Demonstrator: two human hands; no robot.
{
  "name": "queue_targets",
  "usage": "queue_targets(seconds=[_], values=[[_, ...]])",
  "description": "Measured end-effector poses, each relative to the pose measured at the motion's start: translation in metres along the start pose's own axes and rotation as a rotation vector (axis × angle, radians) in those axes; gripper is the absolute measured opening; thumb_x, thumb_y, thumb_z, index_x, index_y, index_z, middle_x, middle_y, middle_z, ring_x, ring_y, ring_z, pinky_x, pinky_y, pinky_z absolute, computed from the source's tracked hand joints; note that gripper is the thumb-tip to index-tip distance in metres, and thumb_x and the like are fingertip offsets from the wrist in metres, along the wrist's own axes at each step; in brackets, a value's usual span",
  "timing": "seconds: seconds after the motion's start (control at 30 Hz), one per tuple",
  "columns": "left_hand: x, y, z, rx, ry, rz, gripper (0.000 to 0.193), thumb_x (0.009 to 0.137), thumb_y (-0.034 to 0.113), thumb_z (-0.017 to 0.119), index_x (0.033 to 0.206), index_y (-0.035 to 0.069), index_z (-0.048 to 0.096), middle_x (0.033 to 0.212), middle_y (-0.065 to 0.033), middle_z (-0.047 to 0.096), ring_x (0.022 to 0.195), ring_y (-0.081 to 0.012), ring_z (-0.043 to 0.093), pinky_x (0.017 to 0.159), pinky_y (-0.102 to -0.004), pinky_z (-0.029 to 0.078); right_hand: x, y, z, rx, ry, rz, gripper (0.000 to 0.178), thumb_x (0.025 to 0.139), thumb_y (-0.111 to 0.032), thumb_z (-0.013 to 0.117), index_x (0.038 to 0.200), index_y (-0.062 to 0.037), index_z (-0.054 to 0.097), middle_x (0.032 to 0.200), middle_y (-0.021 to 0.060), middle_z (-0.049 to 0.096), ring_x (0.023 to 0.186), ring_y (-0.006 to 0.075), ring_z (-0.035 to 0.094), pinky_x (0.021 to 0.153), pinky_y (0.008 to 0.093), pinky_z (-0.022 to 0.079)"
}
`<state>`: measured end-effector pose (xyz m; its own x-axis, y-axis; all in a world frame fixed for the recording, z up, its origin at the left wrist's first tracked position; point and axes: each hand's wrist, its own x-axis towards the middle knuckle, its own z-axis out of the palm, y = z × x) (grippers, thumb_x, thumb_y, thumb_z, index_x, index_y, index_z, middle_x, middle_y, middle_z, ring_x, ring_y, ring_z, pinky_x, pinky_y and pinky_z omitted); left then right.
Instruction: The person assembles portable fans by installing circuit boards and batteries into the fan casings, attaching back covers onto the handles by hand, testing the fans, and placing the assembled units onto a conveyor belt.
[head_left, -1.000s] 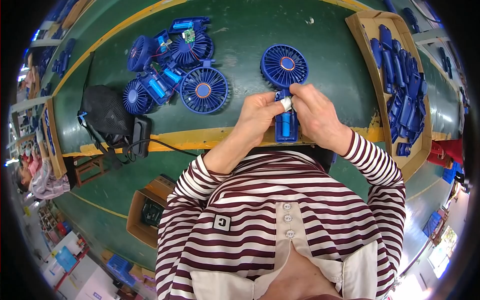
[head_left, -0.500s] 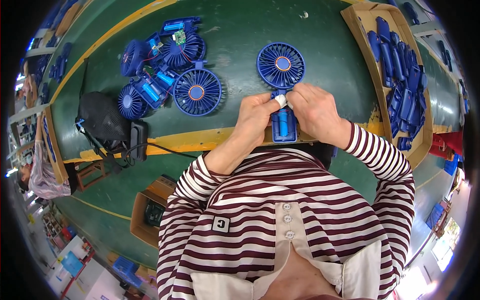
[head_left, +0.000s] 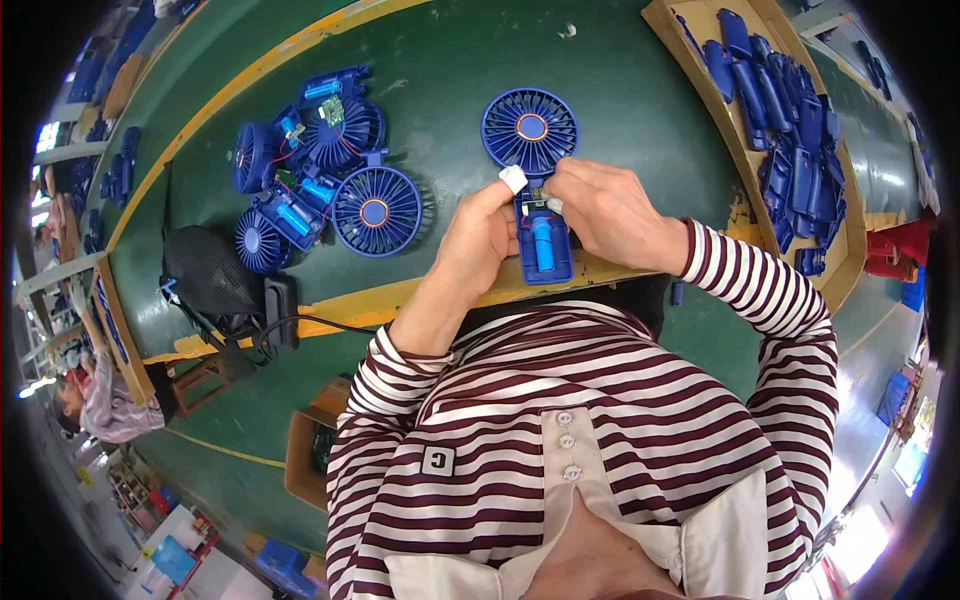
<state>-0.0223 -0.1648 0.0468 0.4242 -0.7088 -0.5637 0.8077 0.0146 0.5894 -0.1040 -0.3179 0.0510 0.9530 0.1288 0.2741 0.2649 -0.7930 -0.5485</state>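
Note:
A blue handheld fan (head_left: 530, 155) lies on the green bench in front of me, its round head away from me. In its uncovered handle (head_left: 546, 274) sit a light-blue cylindrical battery (head_left: 543, 243) and, above it, a small circuit board (head_left: 538, 203). My left hand (head_left: 470, 240) closes along the handle's left side, its white-covered thumb raised beside the neck. My right hand (head_left: 608, 212) has its fingers pinched together at the right of the neck, over the board. Those fingertips hide whatever is between them.
Several uncovered blue fans (head_left: 375, 212) with batteries and wires are piled on the left. A black mesh bag (head_left: 205, 270) lies by the bench's left front edge. On the right stands a cardboard tray (head_left: 745, 165) of blue plastic shells. An open carton (head_left: 303, 455) sits below the bench.
My left thumb has come away from the neck and lifted, uncovering the circuit board. My right hand stays at the neck. The whole view has shifted slightly.

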Motion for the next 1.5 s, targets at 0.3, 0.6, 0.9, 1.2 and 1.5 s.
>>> queue_targets(seconds=[0.3, 0.6, 0.9, 1.2, 1.5], values=[[0.011, 0.002, -0.009, 0.121, -0.01, -0.011, 0.031, 0.086, 0.028, 0.05, 0.095, -0.001, 0.056, 0.084, -0.0073, 0.062, 0.069, -0.0156, 0.061, 0.062, -0.0288, 0.051, -0.004, 0.003, 0.009, -0.015, 0.056, 0.017, 0.018, 0.063, 0.006, 0.053, 0.08, 0.0008, 0.051, 0.073, 0.0124, 0.048, 0.067, 0.0309, 0.052, 0.057, 0.0386, 0.043], [0.014, -0.003, -0.007, 0.211, 0.031, 0.04, 0.014, 0.082, 0.006, 0.056, 0.093, -0.001, 0.06, 0.082, -0.0056, 0.062, 0.069, -0.0111, 0.059, 0.061, -0.0248, 0.051, -0.004, 0.001, 0.007, 0.045, 0.066, 0.138, 0.016, 0.068, 0.004, 0.054, 0.083, 0.0001, 0.053, 0.077, 0.0131, 0.052, 0.07, 0.0307, 0.054, 0.058, 0.0377, 0.044], [0.023, -0.006, 0.001, 0.012, 0.229, 0.311, 0.017, 0.08, -0.002, 0.053, 0.097, -0.003, 0.057, 0.086, -0.008, 0.061, 0.069, -0.0119, 0.059, 0.059, -0.0251, 0.051, -0.001, -0.028, 0.031, -0.163, 0.395, 0.058, 0.035, 0.06, -0.016, 0.067, 0.087, -0.0012, 0.052, 0.102, 0.0131, 0.049, 0.09, 0.029, 0.05, 0.084, 0.0453, 0.036], [0.018, -0.008, 0.004, -0.041, 0.206, 0.447, 0.021, 0.083, 0.001, 0.051, 0.103, -0.007, 0.052, 0.098, -0.0148, 0.059, 0.089, -0.0189, 0.058, 0.078, -0.0287, 0.047, 0.003, -0.021, 0.051, -0.081, 0.556, 0.053, 0.018, 0.064, -0.007, 0.063, 0.078, -0.0014, 0.054, 0.101, 0.0134, 0.051, 0.093, 0.0299, 0.051, 0.082, 0.0461, 0.04], [0.014, -0.008, 0.005, -0.015, 0.107, 0.525, 0.027, 0.083, 0.003, 0.054, 0.108, -0.005, 0.05, 0.105, -0.0196, 0.058, 0.092, -0.0257, 0.059, 0.083, -0.0336, 0.047, 0.003, -0.031, 0.049, 0.382, 0.663, 0.465, 0.056, 0.062, -0.005, 0.07, 0.11, 0.0037, 0.042, 0.112, 0.0174, 0.041, 0.09, 0.028, 0.053, 0.074, 0.0334, 0.047]])
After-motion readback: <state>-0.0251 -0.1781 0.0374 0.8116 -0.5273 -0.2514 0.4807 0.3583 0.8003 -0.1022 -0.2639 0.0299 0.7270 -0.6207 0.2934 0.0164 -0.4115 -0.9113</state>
